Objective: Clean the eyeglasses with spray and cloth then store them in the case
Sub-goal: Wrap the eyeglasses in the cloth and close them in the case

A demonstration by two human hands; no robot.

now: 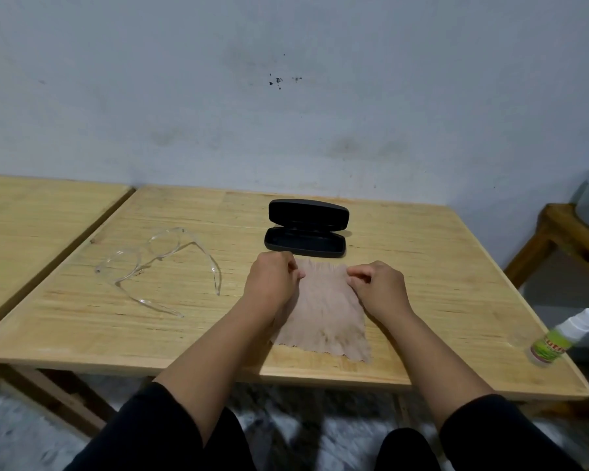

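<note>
One pair of eyeglasses (157,263), one open case (306,229), one cloth (323,311), one spray bottle (563,336), two hands, two worktops.

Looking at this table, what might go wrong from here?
The spray bottle stands close to the table's right edge, so an elbow might knock it off. The clear glasses lie open to the left, hard to see, and a reaching arm might bump them.
</note>
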